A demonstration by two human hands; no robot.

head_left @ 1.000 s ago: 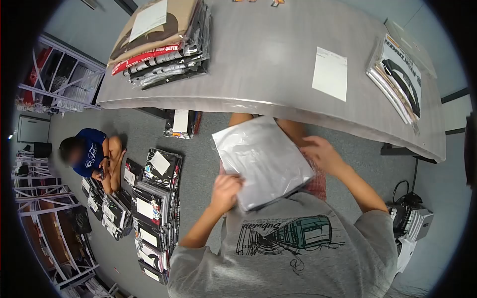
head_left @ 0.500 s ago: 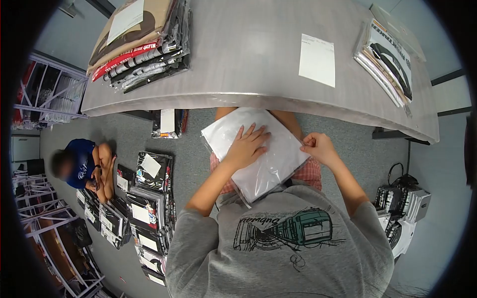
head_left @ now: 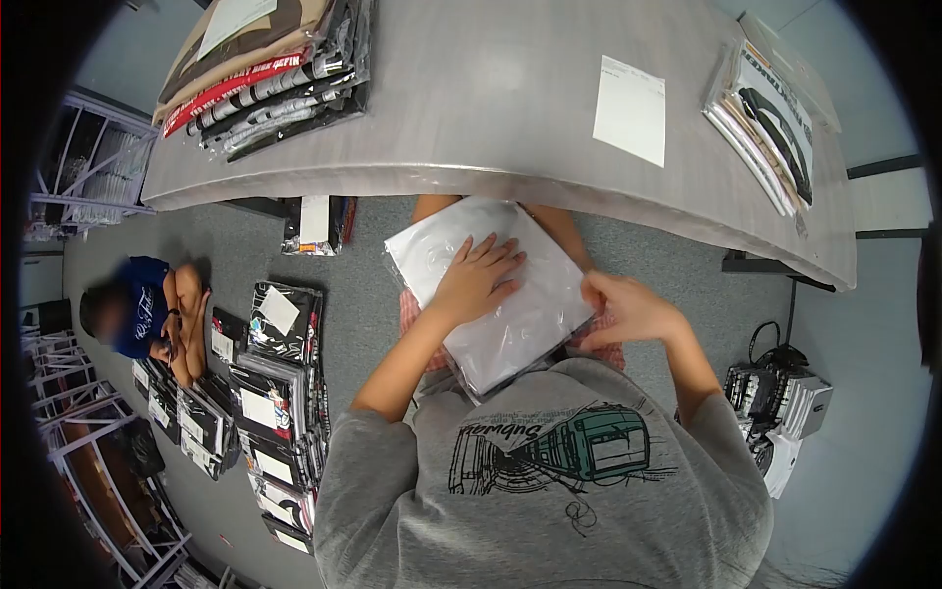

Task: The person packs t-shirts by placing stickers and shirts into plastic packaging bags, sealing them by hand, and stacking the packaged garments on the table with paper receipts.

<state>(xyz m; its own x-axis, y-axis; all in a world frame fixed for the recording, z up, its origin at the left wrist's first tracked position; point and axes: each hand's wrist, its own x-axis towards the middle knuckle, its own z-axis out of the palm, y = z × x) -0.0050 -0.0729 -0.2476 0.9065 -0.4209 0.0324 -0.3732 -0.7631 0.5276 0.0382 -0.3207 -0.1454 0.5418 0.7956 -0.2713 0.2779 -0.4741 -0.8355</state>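
A white folded garment in a clear plastic bag (head_left: 505,339) lies across my lap, just below the table edge. My left hand (head_left: 481,280) rests flat on top of it with the fingers spread. At the bag's right edge is my right hand (head_left: 633,309), its thumb and fingers apart and curved around the corner. Whether those fingertips touch the plastic I cannot tell.
On the grey table (head_left: 481,108) are a stack of bagged garments (head_left: 285,83), a white paper sheet (head_left: 629,113) and a smaller stack (head_left: 760,128). Piles of bagged garments (head_left: 270,407) stand on the floor at left, near a seated person (head_left: 147,304). More packages (head_left: 785,402) sit right.
My right hand has gone from a pinch at the bag's right corner to a looser, spread shape. My left hand stays flat on the bag. The whole view has shifted slightly.
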